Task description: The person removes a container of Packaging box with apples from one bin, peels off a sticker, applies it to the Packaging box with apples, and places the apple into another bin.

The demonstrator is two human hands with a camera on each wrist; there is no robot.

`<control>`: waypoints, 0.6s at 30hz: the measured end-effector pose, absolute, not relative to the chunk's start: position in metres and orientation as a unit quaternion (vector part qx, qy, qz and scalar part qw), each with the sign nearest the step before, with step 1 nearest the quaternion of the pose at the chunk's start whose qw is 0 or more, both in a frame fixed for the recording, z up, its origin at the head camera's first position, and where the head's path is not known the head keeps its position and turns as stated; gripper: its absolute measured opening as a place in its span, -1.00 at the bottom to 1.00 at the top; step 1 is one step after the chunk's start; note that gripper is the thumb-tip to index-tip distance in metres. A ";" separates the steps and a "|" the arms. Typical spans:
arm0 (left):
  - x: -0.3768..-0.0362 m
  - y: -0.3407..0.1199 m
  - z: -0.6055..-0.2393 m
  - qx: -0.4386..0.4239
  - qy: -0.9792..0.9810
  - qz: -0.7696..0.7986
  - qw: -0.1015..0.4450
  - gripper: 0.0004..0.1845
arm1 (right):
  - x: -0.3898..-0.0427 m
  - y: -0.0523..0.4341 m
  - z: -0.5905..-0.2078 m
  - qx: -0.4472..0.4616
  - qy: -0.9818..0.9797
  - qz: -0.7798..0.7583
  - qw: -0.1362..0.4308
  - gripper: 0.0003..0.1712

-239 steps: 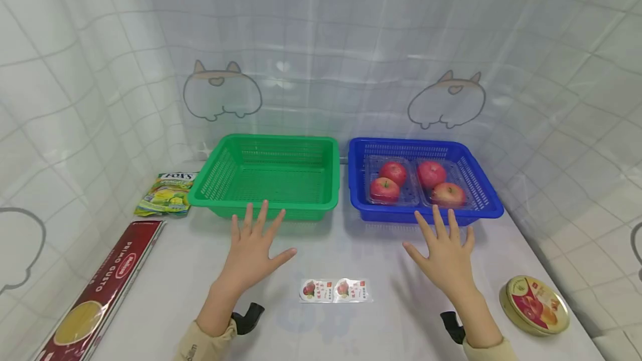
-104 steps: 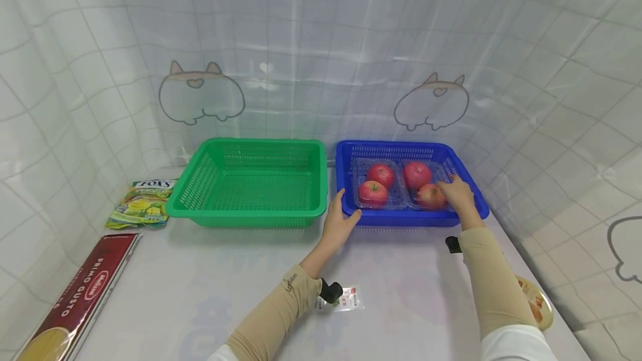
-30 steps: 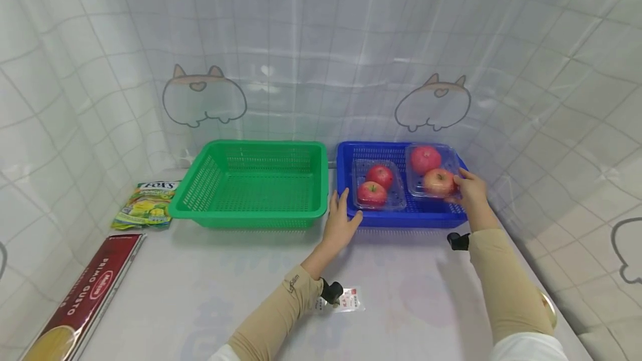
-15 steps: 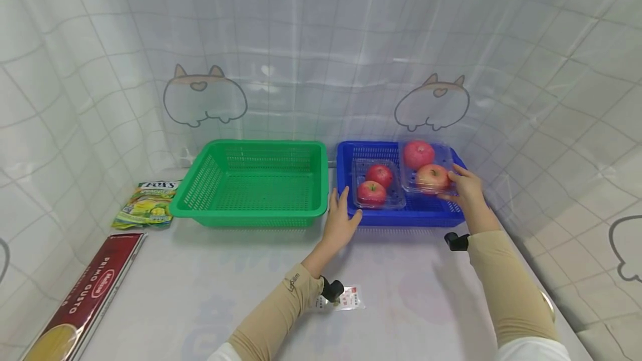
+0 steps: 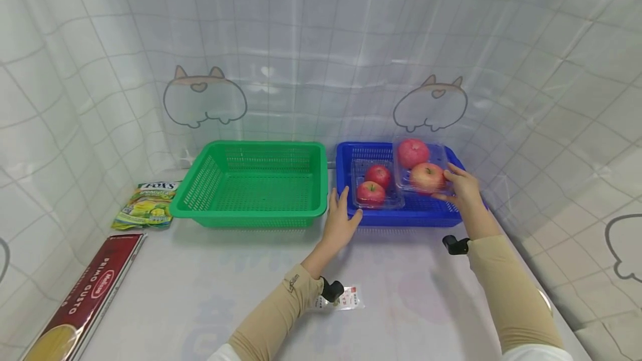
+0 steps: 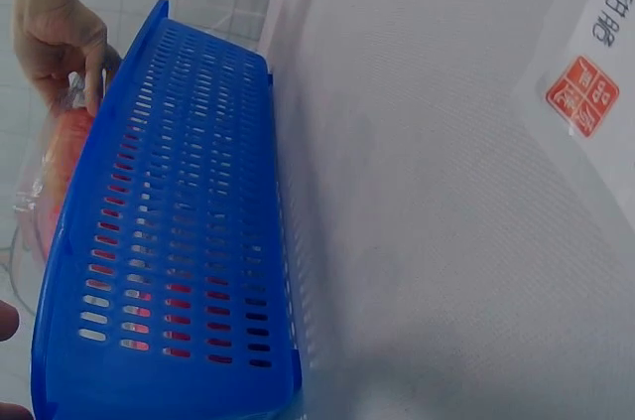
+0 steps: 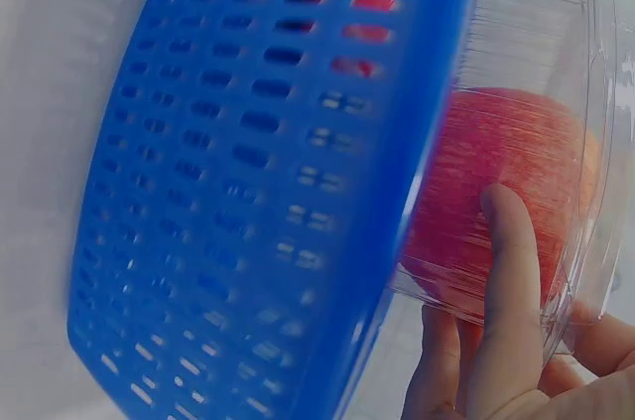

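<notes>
My right hand (image 5: pixel 463 187) grips the right side of a clear plastic clamshell box (image 5: pixel 438 156) holding two apples, thumb below and fingers on the side. The box is raised at the blue basket's (image 5: pixel 408 219) rim height, its left edge overlapping a second clamshell box (image 5: pixel 396 196) with two red apples lying inside. In the right wrist view, an apple (image 7: pixel 496 192) shows through the clear wall beside my fingers. My left hand (image 5: pixel 338 226) rests at the blue basket's front left corner, fingers extended along the left rim and thumb at the front rim.
A green basket (image 5: pixel 248 214) stands left of the blue one. Further left lie a FOX'S candy bag (image 5: pixel 147 205) and a red spaghetti pack (image 5: pixel 87 294). A sticker strip (image 5: pixel 351 297) is partly under my left wrist camera; a round tin (image 5: pixel 545 301) is mostly behind my right sleeve.
Both hands went from spread over the table to the blue basket. My right hand took hold of the right-hand apple box, lifted it and lately shifted it left. The left hand stays at the corner.
</notes>
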State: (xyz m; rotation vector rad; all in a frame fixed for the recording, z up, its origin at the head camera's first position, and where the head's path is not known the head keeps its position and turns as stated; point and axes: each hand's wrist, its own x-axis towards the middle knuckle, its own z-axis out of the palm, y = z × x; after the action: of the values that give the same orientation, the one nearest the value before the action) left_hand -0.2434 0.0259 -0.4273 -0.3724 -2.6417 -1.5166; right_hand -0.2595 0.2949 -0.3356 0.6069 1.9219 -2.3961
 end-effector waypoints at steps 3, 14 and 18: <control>-0.243 0.025 -0.427 -0.120 -0.860 -0.495 0.036 -0.29 | -0.256 0.292 -0.334 0.181 0.604 -0.776 0.013 -0.34; -0.236 0.027 -0.417 -0.128 -0.860 -0.490 0.060 -0.31 | -0.245 0.273 -0.329 0.171 0.556 -0.813 0.027 -0.33; -0.232 0.031 -0.408 -0.142 -0.853 -0.495 0.086 -0.32 | -0.242 0.264 -0.328 0.177 0.543 -0.821 0.032 -0.34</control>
State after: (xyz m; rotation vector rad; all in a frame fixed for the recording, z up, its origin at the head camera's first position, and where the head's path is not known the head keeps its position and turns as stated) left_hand -0.2323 0.0309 -0.4079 -0.4233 -2.5420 -1.4748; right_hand -0.2416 0.2641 -0.3277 0.5453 1.6709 -2.5273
